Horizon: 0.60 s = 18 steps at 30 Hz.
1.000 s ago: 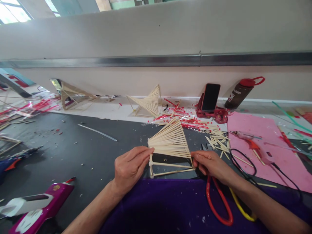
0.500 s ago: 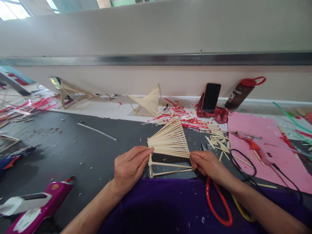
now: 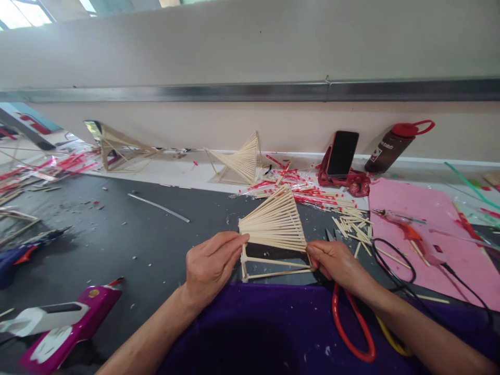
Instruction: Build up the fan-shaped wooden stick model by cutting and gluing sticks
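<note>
A model made of thin wooden sticks (image 3: 273, 221) lies before me, its sticks fanned in a twisted row across an open frame. My left hand (image 3: 214, 263) pinches the left end of the lowest stick against the frame. At the opposite end, my right hand (image 3: 336, 264) has thumb and fingers closed on the right edge. Below the row, two bars of the frame show with a gap between them. Red-handled scissors (image 3: 353, 328) lie partly under my right hand and wrist, blades pointing away from me.
Cut sticks (image 3: 355, 226) are scattered right of the model. A pink glue gun (image 3: 425, 245) rests on pink paper (image 3: 414, 200); a magenta glue gun (image 3: 74, 328) lies left. Behind stand another stick model (image 3: 244, 161), a phone (image 3: 342, 153) and a bottle (image 3: 390, 148). A glue stick (image 3: 158, 207) lies left.
The whole view has shifted slightly, so everything appears a little further right. Both hands keep the same hold on the stick model.
</note>
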Each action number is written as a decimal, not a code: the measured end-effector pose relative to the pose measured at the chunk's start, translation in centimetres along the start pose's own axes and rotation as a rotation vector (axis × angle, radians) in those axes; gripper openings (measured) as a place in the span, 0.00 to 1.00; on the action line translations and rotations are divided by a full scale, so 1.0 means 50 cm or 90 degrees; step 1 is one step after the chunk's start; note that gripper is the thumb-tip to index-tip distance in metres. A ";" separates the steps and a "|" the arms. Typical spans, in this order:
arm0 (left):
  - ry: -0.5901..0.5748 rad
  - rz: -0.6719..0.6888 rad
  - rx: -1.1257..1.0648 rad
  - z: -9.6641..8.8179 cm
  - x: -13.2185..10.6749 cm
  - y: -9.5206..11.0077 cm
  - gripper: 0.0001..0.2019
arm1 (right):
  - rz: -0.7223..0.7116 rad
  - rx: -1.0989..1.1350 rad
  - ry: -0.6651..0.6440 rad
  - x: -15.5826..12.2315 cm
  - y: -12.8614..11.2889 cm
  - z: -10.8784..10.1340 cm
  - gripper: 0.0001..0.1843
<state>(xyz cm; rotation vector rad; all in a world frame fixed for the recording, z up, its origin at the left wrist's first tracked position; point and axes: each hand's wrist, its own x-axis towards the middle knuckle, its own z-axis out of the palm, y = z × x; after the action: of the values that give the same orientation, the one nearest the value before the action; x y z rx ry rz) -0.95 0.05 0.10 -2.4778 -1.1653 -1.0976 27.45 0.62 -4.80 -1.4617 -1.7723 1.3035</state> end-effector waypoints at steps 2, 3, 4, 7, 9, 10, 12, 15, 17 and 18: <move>0.000 0.000 0.000 -0.001 0.001 0.001 0.10 | -0.004 -0.007 0.003 0.001 0.002 0.001 0.21; -0.002 0.001 0.001 -0.001 0.002 0.001 0.10 | -0.005 -0.007 0.004 0.001 0.001 0.002 0.21; -0.004 0.001 0.004 -0.002 0.003 0.002 0.10 | -0.004 0.000 0.004 -0.001 -0.001 0.001 0.21; -0.007 0.006 0.016 -0.003 0.005 0.002 0.10 | 0.016 0.069 -0.008 -0.008 -0.010 -0.001 0.21; -0.005 0.012 0.020 -0.003 0.006 0.001 0.10 | 0.032 0.115 -0.017 -0.013 -0.016 -0.004 0.21; -0.005 0.016 0.019 -0.003 0.006 0.001 0.10 | 0.035 0.125 -0.019 -0.016 -0.017 -0.005 0.20; -0.006 0.021 0.014 -0.003 0.005 0.000 0.10 | 0.031 0.108 -0.019 -0.018 -0.017 -0.006 0.17; -0.004 0.023 0.008 -0.003 0.005 -0.001 0.10 | 0.009 0.038 -0.017 -0.015 -0.012 -0.005 0.13; -0.004 0.019 0.009 -0.003 0.004 0.000 0.10 | 0.000 -0.001 -0.019 -0.013 -0.009 -0.004 0.16; -0.004 0.019 0.011 -0.002 0.004 0.000 0.10 | -0.001 -0.012 -0.019 -0.013 -0.009 -0.004 0.18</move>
<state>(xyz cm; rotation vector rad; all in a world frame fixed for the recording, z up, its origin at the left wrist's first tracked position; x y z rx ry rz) -0.93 0.13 0.33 -2.4797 -1.1316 -1.0683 27.61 0.10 -4.16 -1.4572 -1.8096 1.3179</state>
